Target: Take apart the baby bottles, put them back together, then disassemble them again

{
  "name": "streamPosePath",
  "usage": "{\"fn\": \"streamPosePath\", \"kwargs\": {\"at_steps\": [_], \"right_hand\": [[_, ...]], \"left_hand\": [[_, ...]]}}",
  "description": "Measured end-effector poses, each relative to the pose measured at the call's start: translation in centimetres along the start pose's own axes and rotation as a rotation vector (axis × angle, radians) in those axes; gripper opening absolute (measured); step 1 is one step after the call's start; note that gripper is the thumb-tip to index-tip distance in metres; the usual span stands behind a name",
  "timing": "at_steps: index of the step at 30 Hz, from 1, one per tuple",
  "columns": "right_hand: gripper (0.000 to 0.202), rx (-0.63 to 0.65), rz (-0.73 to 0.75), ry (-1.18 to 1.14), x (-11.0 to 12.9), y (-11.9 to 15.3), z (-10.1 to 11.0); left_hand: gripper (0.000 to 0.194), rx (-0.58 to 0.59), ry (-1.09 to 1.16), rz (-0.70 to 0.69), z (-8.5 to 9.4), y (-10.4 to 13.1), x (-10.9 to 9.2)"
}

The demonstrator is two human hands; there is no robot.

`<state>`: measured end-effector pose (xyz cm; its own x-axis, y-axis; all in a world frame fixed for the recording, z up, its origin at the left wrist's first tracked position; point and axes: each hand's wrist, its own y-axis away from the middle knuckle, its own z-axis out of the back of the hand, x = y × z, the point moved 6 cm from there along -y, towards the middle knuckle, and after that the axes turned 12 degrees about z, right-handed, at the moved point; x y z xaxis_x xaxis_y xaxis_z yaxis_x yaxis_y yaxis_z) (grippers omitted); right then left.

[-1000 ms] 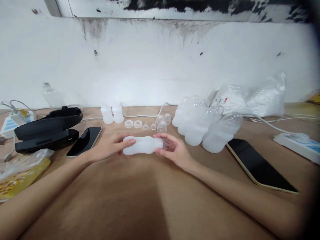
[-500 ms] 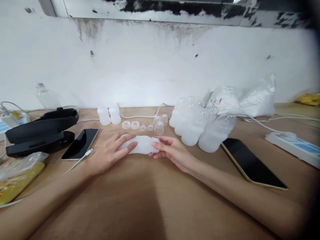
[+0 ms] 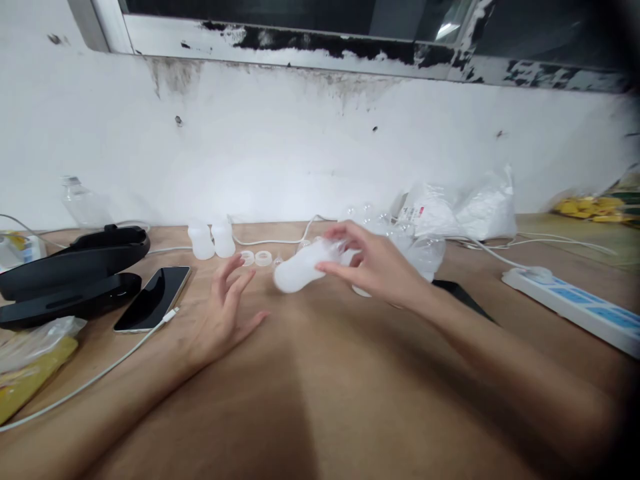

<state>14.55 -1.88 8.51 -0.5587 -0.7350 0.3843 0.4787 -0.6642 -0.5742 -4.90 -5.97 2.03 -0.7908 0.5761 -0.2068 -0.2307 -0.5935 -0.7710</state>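
Observation:
My right hand (image 3: 367,263) grips a frosted white bottle (image 3: 300,268) by its clear-topped end; the bottle is tilted, its base pointing left, and slightly blurred. My left hand (image 3: 227,313) is raised over the table to the left of the bottle, fingers spread, holding nothing. Two frosted bottles without tops (image 3: 213,240) stand upright near the wall. Two white rings (image 3: 263,258) lie beside them, and a small clear piece (image 3: 279,261) sits near the held bottle. Behind my right hand is a group of clear-topped bottles (image 3: 427,253), partly hidden.
On the left lie a black case (image 3: 75,267), a phone (image 3: 153,299), a white cable (image 3: 107,369) and a yellow packet (image 3: 35,373). To the right are another phone (image 3: 463,299), partly covered by my arm, a power strip (image 3: 575,303) and white plastic bags (image 3: 465,210).
My left hand has come off the bottle and opened. My right hand has moved up and right, now holding a bottle with a clear top. The view has shifted slightly.

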Motion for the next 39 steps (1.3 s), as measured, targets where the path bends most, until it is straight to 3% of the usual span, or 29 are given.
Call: {"fn": "streamPosePath", "kwargs": {"at_steps": [2, 5, 12, 25, 30, 34, 37, 39], "right_hand": [[0.032, 0.010, 0.092, 0.334, 0.5, -1.0, 2.0], [0.030, 0.098, 0.062, 0.619, -0.1, -2.2, 2.8], [0.033, 0.314, -0.027, 0.930, -2.7, -4.4, 0.5], [0.032, 0.341, 0.015, 1.024, -5.3, -5.0, -1.4], [0.035, 0.275, 0.073, 1.054, -4.9, -5.0, -1.3], [0.034, 0.167, 0.151, 0.977, -3.1, -4.9, -1.2], [0.035, 0.142, 0.248, 0.772, -1.1, -3.5, -2.4], [0.038, 0.220, 0.317, 0.542, 0.2, -1.3, -4.4]], "left_hand": [[0.058, 0.040, 0.027, 0.023, -0.6, 0.3, 0.1], [0.052, 0.112, 0.065, -0.003, -1.0, 0.7, 0.0], [0.044, 0.174, 0.063, -0.102, -1.1, 0.9, -0.5], [0.038, 0.247, 0.069, -0.108, -1.7, 1.0, -0.4], [0.035, 0.290, 0.058, -0.099, -1.9, 1.0, -0.4], [0.033, 0.324, 0.047, -0.092, -1.7, 0.7, -0.5], [0.036, 0.485, 0.026, -0.083, -1.5, 0.7, -0.5], [0.045, 0.635, 0.005, -0.087, -1.5, 1.0, -0.5]]}}
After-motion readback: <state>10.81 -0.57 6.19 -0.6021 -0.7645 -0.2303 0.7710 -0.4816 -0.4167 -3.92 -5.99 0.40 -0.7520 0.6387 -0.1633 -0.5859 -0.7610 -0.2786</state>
